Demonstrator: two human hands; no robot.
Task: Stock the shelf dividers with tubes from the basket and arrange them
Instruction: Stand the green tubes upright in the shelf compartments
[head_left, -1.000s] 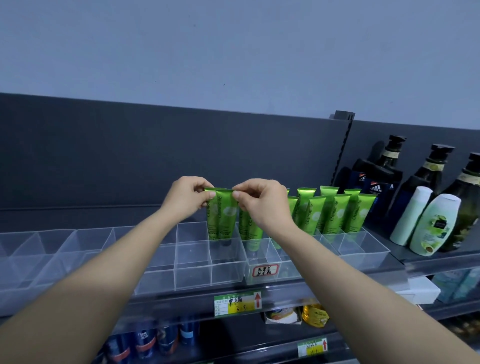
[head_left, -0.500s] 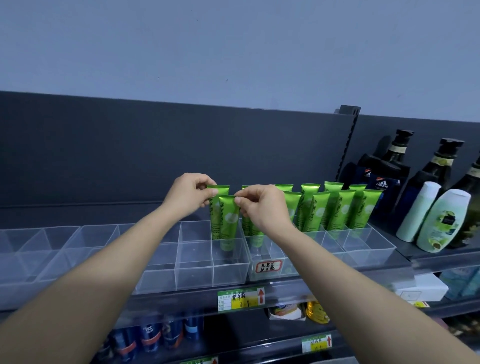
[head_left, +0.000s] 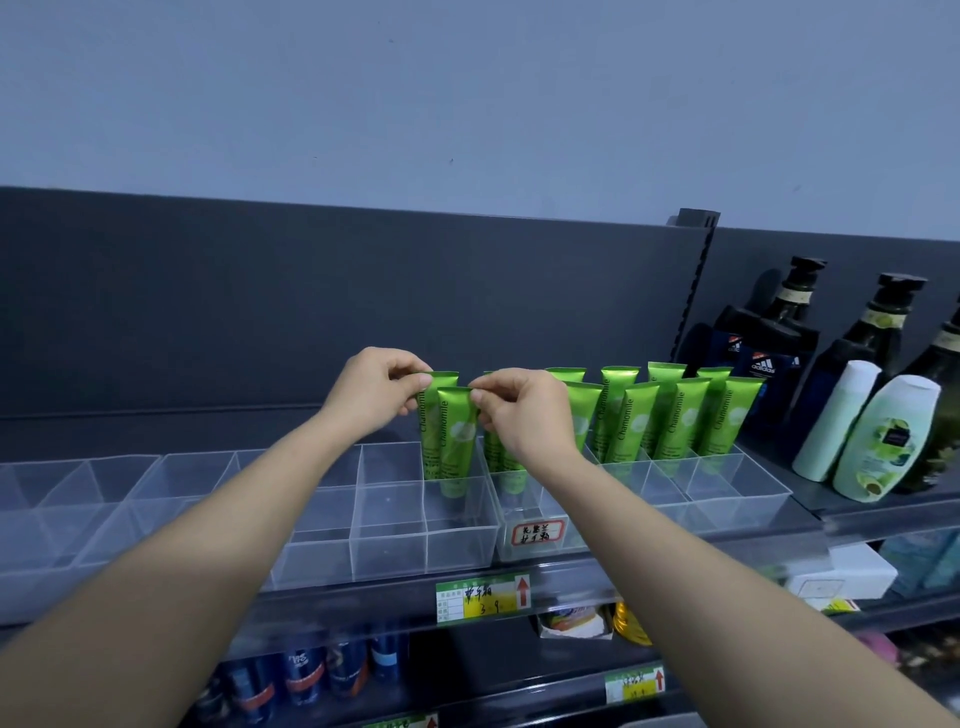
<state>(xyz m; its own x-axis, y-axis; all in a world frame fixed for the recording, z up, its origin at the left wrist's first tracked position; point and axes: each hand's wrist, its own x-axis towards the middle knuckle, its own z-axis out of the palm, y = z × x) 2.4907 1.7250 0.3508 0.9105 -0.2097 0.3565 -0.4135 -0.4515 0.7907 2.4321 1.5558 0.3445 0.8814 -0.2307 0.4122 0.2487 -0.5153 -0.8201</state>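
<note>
Two tubes (head_left: 456, 436) stand upright in the clear dividers (head_left: 389, 535) midway along the shelf (head_left: 337, 603), behind its front edge, their crimped tops pinched by the fingers (head_left: 413, 383) of the left hand (head_left: 379, 395) and the right hand (head_left: 524, 415) (released crooked, they could topple onto the neighbouring tubes (head_left: 680, 421)).

1 wide-angle camera, worn on the head, looks forward and slightly down along both forearms. The left grip (head_left: 374, 397) and right grip (head_left: 524, 415) sit near, at mid-frame, with the green plastic tubes (head_left: 457, 436) between them; clear plastic divider trays (head_left: 389, 540) lie below, a blue-grey wall (head_left: 467, 104) above.
</note>
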